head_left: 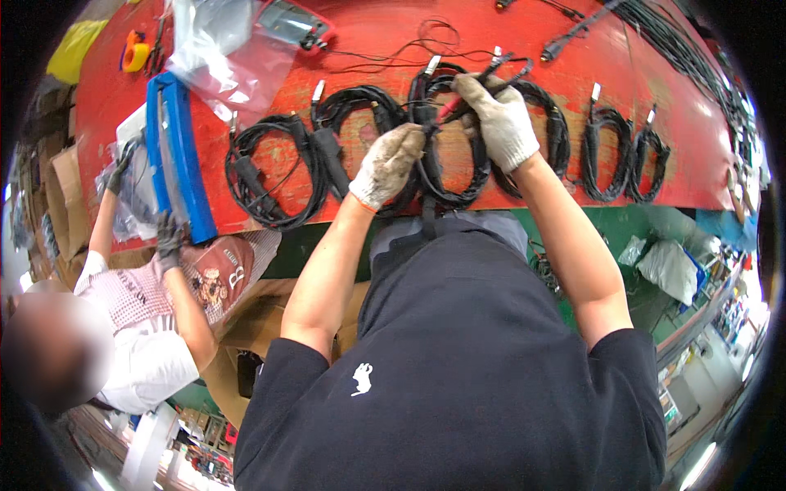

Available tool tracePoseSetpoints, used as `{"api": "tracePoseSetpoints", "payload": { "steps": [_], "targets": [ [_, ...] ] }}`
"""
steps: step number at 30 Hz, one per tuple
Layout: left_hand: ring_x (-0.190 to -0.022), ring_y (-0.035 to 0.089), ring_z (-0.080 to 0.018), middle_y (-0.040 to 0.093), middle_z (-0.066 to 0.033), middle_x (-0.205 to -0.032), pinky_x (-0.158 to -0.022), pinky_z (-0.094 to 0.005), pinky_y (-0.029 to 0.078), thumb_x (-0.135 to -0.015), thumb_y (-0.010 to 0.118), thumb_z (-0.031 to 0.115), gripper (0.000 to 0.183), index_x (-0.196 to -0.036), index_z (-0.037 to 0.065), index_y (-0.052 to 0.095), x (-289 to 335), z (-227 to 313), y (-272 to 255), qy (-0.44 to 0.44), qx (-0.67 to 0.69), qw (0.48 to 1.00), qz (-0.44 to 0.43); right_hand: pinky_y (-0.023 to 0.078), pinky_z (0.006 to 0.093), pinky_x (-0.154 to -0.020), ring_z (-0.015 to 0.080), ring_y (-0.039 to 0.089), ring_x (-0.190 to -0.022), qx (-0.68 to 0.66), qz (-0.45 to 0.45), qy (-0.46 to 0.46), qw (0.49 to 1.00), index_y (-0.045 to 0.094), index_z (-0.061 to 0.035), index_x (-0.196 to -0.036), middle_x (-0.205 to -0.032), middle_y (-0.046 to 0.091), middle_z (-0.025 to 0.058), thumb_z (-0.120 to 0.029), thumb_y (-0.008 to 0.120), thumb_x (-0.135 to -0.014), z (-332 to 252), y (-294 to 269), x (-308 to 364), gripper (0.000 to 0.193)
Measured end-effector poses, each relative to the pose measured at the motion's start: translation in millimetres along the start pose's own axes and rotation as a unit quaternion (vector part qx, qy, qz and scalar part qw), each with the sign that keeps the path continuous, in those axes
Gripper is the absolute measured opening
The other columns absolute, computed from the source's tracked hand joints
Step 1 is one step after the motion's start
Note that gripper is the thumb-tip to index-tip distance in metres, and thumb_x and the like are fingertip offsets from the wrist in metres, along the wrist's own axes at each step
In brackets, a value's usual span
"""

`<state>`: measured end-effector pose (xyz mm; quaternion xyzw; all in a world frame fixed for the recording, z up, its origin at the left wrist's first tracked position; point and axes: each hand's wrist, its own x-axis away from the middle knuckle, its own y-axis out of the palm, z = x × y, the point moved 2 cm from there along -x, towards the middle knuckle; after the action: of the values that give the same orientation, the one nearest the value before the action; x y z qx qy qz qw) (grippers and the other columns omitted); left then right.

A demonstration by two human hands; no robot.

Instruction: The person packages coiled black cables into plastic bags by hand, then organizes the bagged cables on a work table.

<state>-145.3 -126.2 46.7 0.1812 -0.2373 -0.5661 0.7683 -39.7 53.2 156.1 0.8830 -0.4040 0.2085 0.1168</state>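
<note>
Both my hands wear soiled white work gloves and meet over a coil of black cable (450, 199) in the middle of the red table. My left hand (388, 167) is closed, its fingertips pinching a dark part of the cable at the coil's left side. My right hand (501, 124) is closed on black cable ends that stick out above its fingers. A slim red piece (448, 107), like a probe handle, shows between the two hands; which fingers grip it is partly hidden.
Other black cable coils (278, 217) lie in a row on the red table (368, 33). At the back left sit a red-framed handheld meter (291, 24), clear plastic bags (217, 41) and orange tape (135, 52). A co-worker in dark gloves (169, 241) is beside a blue-edged tray (184, 155).
</note>
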Motion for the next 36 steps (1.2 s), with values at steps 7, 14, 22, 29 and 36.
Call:
{"api": "tracePoseSetpoints", "payload": {
  "steps": [7, 14, 22, 29, 36],
  "targets": [
    [-0.107, 0.063, -0.0378, 0.065, -0.0183, -0.119, -0.093, -0.0444, 0.051, -0.096, 0.058, 0.029, 0.037, -0.121, 0.003, 0.065, -1, 50, 15, 0.042, -0.55, 0.802, 0.23, 0.039, 0.0208, -0.046, 0.0043, 0.049, -0.05, -0.051, 0.08, 0.023, 0.995, 0.067, -0.0078, -0.094, -0.068, 0.059, -0.0033, -0.03, 0.067, -0.099, 21, -22, -8, 0.022],
    [-0.118, 0.053, -0.0435, 0.054, -0.0239, -0.124, -0.101, -0.0513, 0.045, -0.082, 0.077, 0.045, 0.078, -0.143, 0.01, 0.043, 22, 20, -50, -0.2, -0.653, 0.577, 0.448, 0.041, 0.0224, -0.047, 0.0054, 0.052, -0.052, -0.052, 0.073, 0.002, 0.996, 0.069, -0.0098, -0.091, -0.069, 0.06, -0.0034, -0.033, 0.07, -0.097, 20, -21, -10, 0.023],
    [-0.106, 0.058, -0.0407, 0.056, -0.0223, -0.112, -0.091, -0.0497, 0.05, -0.076, 0.08, 0.028, 0.066, -0.132, 0.009, 0.05, 8, 10, -60, -0.178, -0.639, 0.555, 0.502, 0.041, 0.0206, -0.047, 0.0042, 0.052, -0.054, -0.085, 0.055, 0.003, 0.995, 0.068, -0.0102, -0.095, -0.073, 0.06, -0.005, -0.031, 0.071, -0.097, 12, -18, 3, 0.021],
    [-0.099, 0.059, -0.04, 0.057, -0.0221, -0.104, -0.085, -0.0481, 0.05, -0.071, 0.082, 0.025, 0.061, -0.12, 0.006, 0.053, 9, 0, -70, -0.132, -0.646, 0.551, 0.512, 0.041, 0.0201, -0.048, 0.0041, 0.051, -0.054, -0.08, 0.069, -0.009, 0.994, 0.068, -0.0079, -0.097, -0.077, 0.062, -0.0037, -0.032, 0.069, -0.098, 6, -21, 6, 0.024],
    [-0.1, 0.058, -0.0403, 0.057, -0.0224, -0.105, -0.088, -0.0477, 0.049, -0.072, 0.082, 0.026, 0.066, -0.126, 0.005, 0.052, 9, 5, -65, -0.134, -0.639, 0.557, 0.513, 0.041, 0.0202, -0.048, 0.004, 0.051, -0.054, -0.077, 0.066, -0.018, 0.995, 0.068, -0.0075, -0.097, -0.077, 0.062, -0.0036, -0.032, 0.068, -0.099, 7, -20, 5, 0.025]
  ]
}}
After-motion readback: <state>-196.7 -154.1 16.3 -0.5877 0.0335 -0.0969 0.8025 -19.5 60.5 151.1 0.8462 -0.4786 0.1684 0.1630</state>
